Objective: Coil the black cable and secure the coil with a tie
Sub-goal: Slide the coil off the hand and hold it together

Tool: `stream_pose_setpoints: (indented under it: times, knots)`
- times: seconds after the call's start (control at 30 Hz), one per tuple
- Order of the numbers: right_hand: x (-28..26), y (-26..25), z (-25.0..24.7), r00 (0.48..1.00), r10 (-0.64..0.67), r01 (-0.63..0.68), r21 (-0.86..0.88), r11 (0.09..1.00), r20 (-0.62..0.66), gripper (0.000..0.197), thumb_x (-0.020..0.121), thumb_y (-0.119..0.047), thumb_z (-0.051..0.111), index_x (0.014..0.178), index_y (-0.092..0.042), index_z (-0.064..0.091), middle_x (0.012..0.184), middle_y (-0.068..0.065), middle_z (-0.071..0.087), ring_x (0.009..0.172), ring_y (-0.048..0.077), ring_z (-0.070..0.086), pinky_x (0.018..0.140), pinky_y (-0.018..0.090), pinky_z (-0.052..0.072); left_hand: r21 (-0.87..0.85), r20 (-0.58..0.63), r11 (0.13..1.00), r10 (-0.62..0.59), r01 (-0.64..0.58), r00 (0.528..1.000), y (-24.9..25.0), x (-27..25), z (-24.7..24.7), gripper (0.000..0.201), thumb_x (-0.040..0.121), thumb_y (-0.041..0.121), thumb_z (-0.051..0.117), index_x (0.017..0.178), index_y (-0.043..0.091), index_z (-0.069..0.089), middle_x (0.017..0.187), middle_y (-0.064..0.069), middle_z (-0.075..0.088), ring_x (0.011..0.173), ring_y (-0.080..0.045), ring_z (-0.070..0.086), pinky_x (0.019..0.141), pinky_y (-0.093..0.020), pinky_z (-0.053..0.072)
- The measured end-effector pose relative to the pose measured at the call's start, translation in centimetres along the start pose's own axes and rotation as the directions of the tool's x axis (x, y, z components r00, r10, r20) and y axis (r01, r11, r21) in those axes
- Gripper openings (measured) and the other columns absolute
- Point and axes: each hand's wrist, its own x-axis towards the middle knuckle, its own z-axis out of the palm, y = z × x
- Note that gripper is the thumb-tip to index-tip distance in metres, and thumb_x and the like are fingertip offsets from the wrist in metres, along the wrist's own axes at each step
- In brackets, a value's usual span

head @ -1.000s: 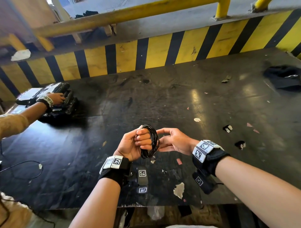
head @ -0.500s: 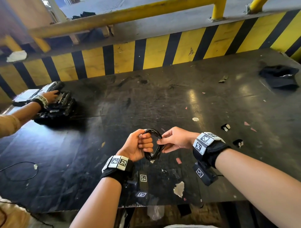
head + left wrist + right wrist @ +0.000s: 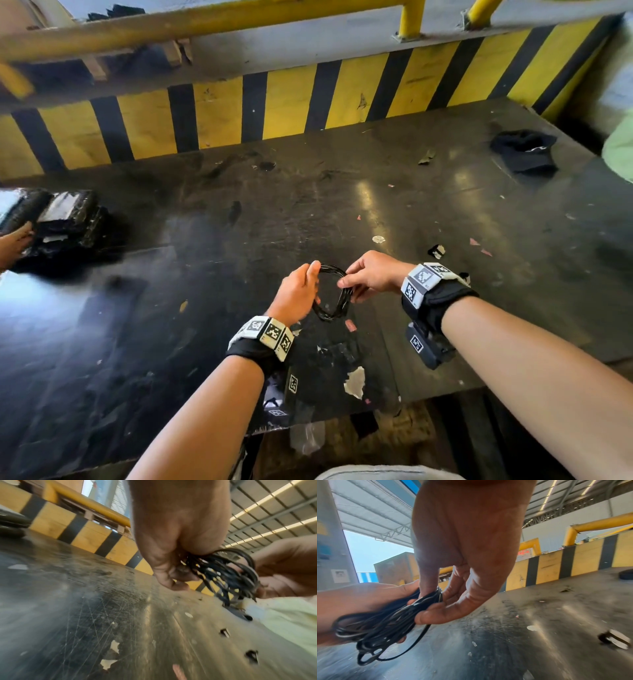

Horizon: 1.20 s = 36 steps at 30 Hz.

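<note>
1. The cable (image 3: 334, 294) is already wound into a small multi-strand coil, held in the air just above the table (image 3: 445, 212), in the lower middle of the head view.
2. The left hand (image 3: 297, 291) has its fingers curled round the left side of the coil, thumb laid over the top of the loop.
3. The right hand (image 3: 371, 275) pinches the right side of the coil between thumb and fingers; the right wrist view shows the strands passing under the thumb, with one loose strand hanging below it.
4. No separate tie shows in any view. That hanging strand may be the cable's own tail or a tie; I cannot tell which.
5. Step in hand, as I judge it: the coiling is done and the hands are squaring up the loops for binding. The tying is not yet done.
6. The next move calls for one hand to keep the strands bunched so the loops do not spring apart, while the other brings a tie round the bundle and cinches it. In the wrist views the loops look uneven, so they could slip.
7. At the left edge of the head view, another person's hand (image 3: 15, 241) rests by a black stack (image 3: 65, 219); a dark cloth (image 3: 524, 150) lies at upper right.
</note>
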Motion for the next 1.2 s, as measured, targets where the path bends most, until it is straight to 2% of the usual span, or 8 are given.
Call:
stream_pose_setpoints:
  times: [0.27,0.4,0.53,0.67,0.8,0.9,1.03,1.2]
  knots:
    - [-2.4,3.3,-0.7,0.991,0.002,0.01,0.093,0.996,-0.134,0.016,0.092,-0.017,0.072,0.093,-0.001,0.072,0.087,0.021,0.07,0.064,0.017,0.069,0.057,0.021,0.058,0.006,0.089,0.984,0.175,-0.176,0.981,-0.5,-0.1,2.7,0.04,0.109,0.038,0.038,0.095,0.009,0.062,0.075,0.0,0.064,0.058,-0.001,0.055,0.058,-0.016,0.044]
    - [-4.2,5.0,-1.7,0.986,0.009,0.019,0.16,0.987,-0.168,0.016,0.093,-0.017,0.071,0.091,-0.001,0.07,0.087,0.019,0.069,0.061,0.012,0.07,0.059,0.02,0.059,-0.123,0.256,0.989,0.11,-0.081,0.96,0.3,1.0,4.8,0.029,0.109,0.031,0.039,0.096,0.014,0.058,0.089,-0.001,0.07,0.078,-0.015,0.07,0.085,-0.044,0.06]
    - [-5.2,6.3,-3.3,0.973,0.035,0.017,0.222,0.975,-0.228,0.015,0.094,-0.015,0.07,0.083,-0.004,0.069,0.077,0.01,0.068,0.058,0.01,0.067,0.06,0.021,0.061,-0.131,0.239,0.99,0.075,-0.045,0.968,3.0,1.6,7.0,0.028,0.109,0.027,0.04,0.089,0.014,0.054,0.071,-0.004,0.063,0.062,-0.023,0.068,0.067,-0.047,0.059]
    - [-5.8,7.5,-5.3,0.952,0.059,0.023,0.263,0.964,-0.3,0.011,0.094,-0.013,0.07,0.092,-0.002,0.07,0.079,0.01,0.069,0.059,0.012,0.066,0.063,0.023,0.061,-0.135,0.228,0.99,-0.008,0.04,0.974,5.4,2.7,10.2,0.03,0.109,0.024,0.037,0.093,0.005,0.054,0.068,-0.004,0.053,0.054,-0.022,0.058,0.067,-0.05,0.057]
    - [-6.3,8.8,-7.9,0.951,0.058,0.04,0.308,0.951,-0.302,0.013,0.094,-0.012,0.07,0.083,-0.006,0.07,0.084,0.012,0.072,0.068,0.017,0.069,0.075,0.031,0.062,-0.056,0.193,0.996,-0.051,0.063,0.98,7.6,3.8,13.1,0.044,0.097,0.05,0.037,0.097,0.011,0.056,0.078,-0.006,0.056,0.081,-0.039,0.06,0.081,-0.048,0.052]
    - [-7.0,10.0,-10.0,0.956,0.062,0.037,0.327,0.944,-0.288,0.016,0.094,-0.011,0.07,0.078,-0.007,0.069,0.081,0.011,0.072,0.072,0.02,0.069,0.074,0.029,0.063,-0.041,0.204,0.998,-0.029,0.039,0.978,8.9,4.1,15.0,0.058,0.089,0.07,0.036,0.091,0.014,0.052,0.079,-0.011,0.056,0.077,-0.036,0.053,0.08,-0.05,0.047]
    - [-7.4,11.7,-12.2,0.956,0.059,0.057,0.379,0.923,-0.287,0.013,0.093,-0.01,0.07,0.081,-0.005,0.068,0.08,0.009,0.07,0.07,0.021,0.069,0.076,0.03,0.062,0.017,0.132,0.997,0.071,-0.074,0.989,10.3,4.7,17.2,0.043,0.106,0.048,0.034,0.095,0.008,0.045,0.071,-0.003,0.054,0.066,-0.026,0.049,0.074,-0.052,0.053]
    - [-7.6,14.1,-14.1,0.951,0.083,0.064,0.454,0.889,-0.298,0.025,0.091,-0.009,0.072,0.111,0.005,0.065,0.094,0.017,0.071,0.07,0.022,0.07,0.072,0.031,0.064,0.033,0.091,0.994,0.1,-0.103,0.991,11.0,4.9,19.9,0.036,0.106,0.048,0.035,0.091,0.016,0.043,0.066,-0.005,0.052,0.059,-0.03,0.053,0.064,-0.06,0.057]
